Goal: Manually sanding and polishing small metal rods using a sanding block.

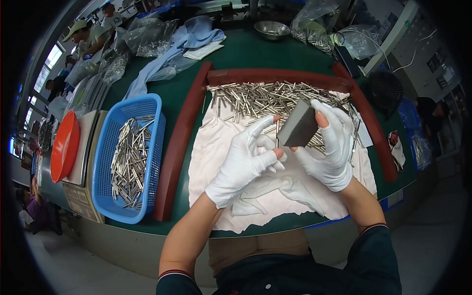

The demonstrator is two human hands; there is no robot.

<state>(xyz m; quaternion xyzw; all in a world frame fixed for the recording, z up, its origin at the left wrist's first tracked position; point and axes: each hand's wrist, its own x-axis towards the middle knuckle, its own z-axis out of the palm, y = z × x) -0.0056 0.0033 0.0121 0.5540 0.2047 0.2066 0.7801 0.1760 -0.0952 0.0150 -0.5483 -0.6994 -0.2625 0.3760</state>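
My left hand (244, 158), in a white glove with bare fingertips at the thumb and index finger, pinches a thin metal pin (277, 133) upright between those two tips. Just right of it, my right hand (332, 147), gloved the same way, grips a dark grey rectangular block (300, 125), which looks like a sanding block. The block is tilted, its edge close beside the pin; whether they touch I cannot tell. Behind both hands a heap of loose metal pins (268, 96) spreads over a pale pink cloth (209, 167). A crumpled white cloth (280, 189) lies below my hands.
Dark red rails (275, 76) border the work area at left, back and right. Left stands a blue basket (158, 110) of pins, then an orange-red bowl (66, 147). A metal bowl (272, 30), a light blue cloth (191, 39) and plastic bags (150, 37) lie farther back.
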